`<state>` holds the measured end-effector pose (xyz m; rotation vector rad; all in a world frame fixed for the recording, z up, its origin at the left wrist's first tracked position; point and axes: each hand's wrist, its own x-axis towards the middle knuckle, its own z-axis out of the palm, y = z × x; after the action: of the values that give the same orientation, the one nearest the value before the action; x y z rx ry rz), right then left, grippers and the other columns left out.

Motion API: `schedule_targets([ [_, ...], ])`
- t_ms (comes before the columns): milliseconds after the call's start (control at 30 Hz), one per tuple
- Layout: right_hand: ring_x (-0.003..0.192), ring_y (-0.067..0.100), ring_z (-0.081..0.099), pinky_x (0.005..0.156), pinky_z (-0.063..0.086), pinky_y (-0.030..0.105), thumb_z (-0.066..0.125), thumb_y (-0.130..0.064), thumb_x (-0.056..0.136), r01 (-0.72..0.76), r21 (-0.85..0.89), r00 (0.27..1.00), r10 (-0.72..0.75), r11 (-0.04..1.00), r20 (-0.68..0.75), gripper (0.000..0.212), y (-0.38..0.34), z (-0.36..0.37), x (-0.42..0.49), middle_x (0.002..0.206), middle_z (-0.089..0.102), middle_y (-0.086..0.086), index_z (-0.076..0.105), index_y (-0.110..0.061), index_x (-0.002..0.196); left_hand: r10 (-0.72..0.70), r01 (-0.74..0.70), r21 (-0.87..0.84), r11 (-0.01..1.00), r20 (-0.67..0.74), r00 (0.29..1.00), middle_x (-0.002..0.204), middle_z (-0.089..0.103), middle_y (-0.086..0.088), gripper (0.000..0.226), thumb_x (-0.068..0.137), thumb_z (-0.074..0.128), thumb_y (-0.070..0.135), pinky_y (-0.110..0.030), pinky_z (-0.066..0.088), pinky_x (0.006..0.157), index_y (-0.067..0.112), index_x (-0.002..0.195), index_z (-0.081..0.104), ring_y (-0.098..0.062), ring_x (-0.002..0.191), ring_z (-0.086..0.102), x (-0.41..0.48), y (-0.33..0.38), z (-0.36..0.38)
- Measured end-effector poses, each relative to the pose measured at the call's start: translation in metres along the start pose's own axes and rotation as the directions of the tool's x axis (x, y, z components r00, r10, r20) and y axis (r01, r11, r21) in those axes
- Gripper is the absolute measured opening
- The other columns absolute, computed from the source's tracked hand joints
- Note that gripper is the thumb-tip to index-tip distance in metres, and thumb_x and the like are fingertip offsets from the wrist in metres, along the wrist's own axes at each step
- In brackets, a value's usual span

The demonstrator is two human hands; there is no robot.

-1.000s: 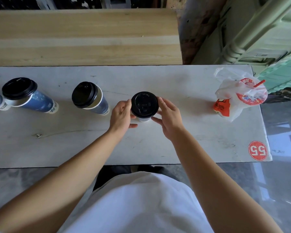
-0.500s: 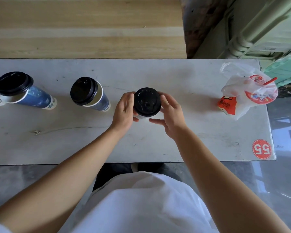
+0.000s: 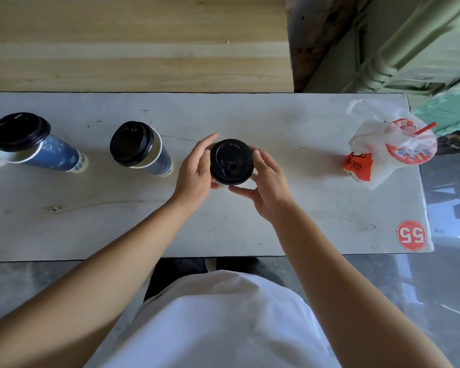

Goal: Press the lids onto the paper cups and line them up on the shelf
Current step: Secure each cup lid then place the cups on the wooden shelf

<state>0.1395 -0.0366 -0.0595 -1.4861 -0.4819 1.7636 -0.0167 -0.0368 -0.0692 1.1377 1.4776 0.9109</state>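
1. Two hands are on one paper cup [image 3: 224, 185], upright mid-way along the white shelf [image 3: 250, 221]. Its black lid [image 3: 231, 162] is on top and hides nearly all of the cup body.
2. Left hand [image 3: 197, 171]: fingers close together, almost straight along the cup's left side, thumb hooked round the near side under the rim.
3. Right hand [image 3: 266, 187]: fingers and thumb curled round the right side.
4. I can't tell if the lid is clipped all round, because the rim's underside is hidden.
5. Risk: uneven pressing leaves one edge unseated and the lid pops off later.
6. Risk: a hard side squeeze ovalises the paper wall and springs the rim.
7. Risk: sliding it left into line could tip it, or knock the nearest lidded cup [image 3: 140, 147]. The far lidded cup [image 3: 35, 144] stands well apart.
8. Bagged drink [image 3: 391, 147] on the right is well clear.
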Motion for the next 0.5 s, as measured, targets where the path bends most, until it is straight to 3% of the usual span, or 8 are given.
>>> schedule_targets([
  [133,0.124,0.022,0.061,0.084,0.062,0.05,0.046,-0.032,0.106,-0.03,0.032,0.999,0.029,0.999,0.016,0.029,-0.0064,-0.0007,-0.0007,0.123,0.071,-0.003,0.071,-0.027,0.12,-0.014,0.016,0.051,0.999,-0.028,0.999,0.111,0.067,0.018,0.042,0.106,0.033,0.013,-0.026,0.056,0.054,0.04,0.125,0.059,-0.004,0.08,0.064,0.001,0.0014,-0.0023],
  [300,0.123,0.021,0.06,0.082,0.055,0.04,0.048,-0.034,0.105,-0.026,-0.009,0.999,0.026,1.0,-0.025,0.029,-0.0043,0.0005,-0.0003,0.127,0.069,-0.003,0.071,-0.028,0.121,-0.012,0.023,0.082,0.996,-0.123,0.992,0.103,0.069,0.012,0.018,0.102,0.047,0.027,-0.026,0.056,0.053,0.032,0.107,0.064,-0.015,0.095,0.069,0.0024,-0.0014,-0.0014],
  [400,0.108,0.016,0.064,0.085,0.054,0.033,0.053,-0.029,0.104,-0.003,0.037,0.996,0.006,0.999,-0.09,0.024,-0.0058,0.0037,0.0027,0.115,0.071,-0.003,0.075,-0.023,0.112,-0.047,0.065,0.122,0.99,-0.148,0.988,0.088,0.067,0.005,0.012,0.099,0.057,0.033,-0.043,0.061,0.068,0.023,0.097,0.063,-0.027,0.088,0.069,0.0089,-0.0024,0.0003],
  [500,0.099,0.018,0.064,0.088,0.052,0.031,0.057,-0.02,0.101,0.043,-0.002,0.993,-0.043,0.999,-0.109,0.02,-0.0091,0.007,0.0049,0.102,0.072,0.0,0.077,-0.016,0.102,-0.112,0.125,0.12,0.985,-0.112,0.987,0.074,0.064,0.009,0.016,0.098,0.058,0.035,-0.031,0.058,0.053,0.029,0.083,0.06,-0.015,0.069,0.065,0.0092,-0.0024,0.0062],
])
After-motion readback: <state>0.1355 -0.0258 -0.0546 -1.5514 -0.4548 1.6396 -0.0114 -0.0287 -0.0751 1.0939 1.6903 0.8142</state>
